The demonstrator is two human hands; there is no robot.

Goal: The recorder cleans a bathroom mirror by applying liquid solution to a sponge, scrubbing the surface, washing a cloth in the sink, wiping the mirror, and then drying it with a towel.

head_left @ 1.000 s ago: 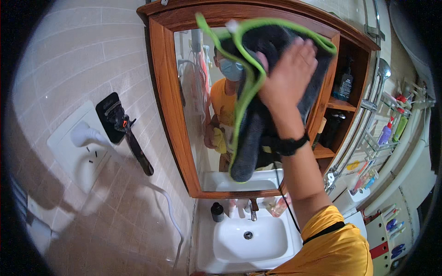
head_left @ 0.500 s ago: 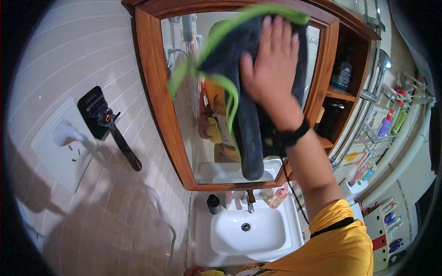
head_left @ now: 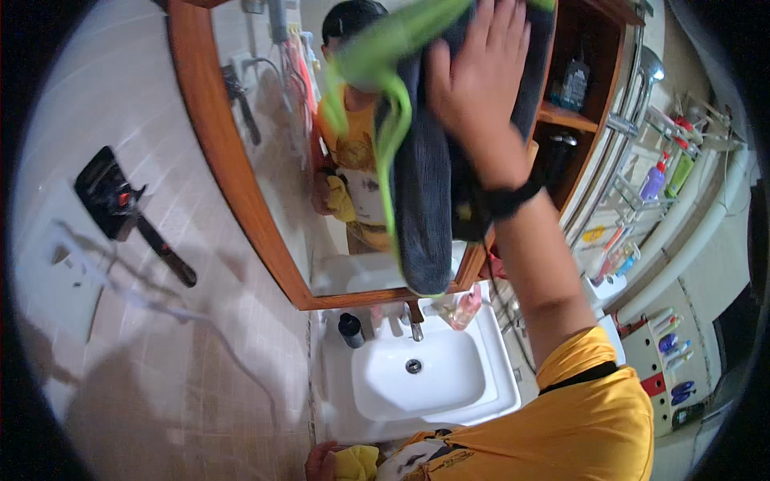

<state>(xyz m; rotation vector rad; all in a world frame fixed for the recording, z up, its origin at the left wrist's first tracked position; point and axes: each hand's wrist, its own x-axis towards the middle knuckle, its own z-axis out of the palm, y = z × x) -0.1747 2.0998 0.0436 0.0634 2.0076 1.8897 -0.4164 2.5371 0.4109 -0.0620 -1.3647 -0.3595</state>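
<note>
My right hand [head_left: 481, 76] lies flat with its fingers stretched out, pressing a dark grey towel [head_left: 425, 192] with a bright green border against the mirror [head_left: 289, 192]. The towel's lower end hangs in a thick fold near the mirror's bottom frame, and its green-edged left corner is blurred. At the lower edge, my left hand [head_left: 321, 462] is closed on a yellow cloth [head_left: 357, 463], close to my body. The mirror reflects my yellow shirt and that cloth.
Below the mirror is a white sink [head_left: 421, 377] with a faucet [head_left: 415, 327], a black bottle [head_left: 350, 330] and a pink bottle [head_left: 465, 309]. Wooden shelves [head_left: 568, 116] adjoin the mirror's right side. A black-handled tool [head_left: 136, 216] hangs on the left wall, beside a socket plate with a cord.
My right hand and the towel have shifted rightward across the mirror, now reaching its right frame. The view has shifted, showing more of my left hand and the yellow cloth.
</note>
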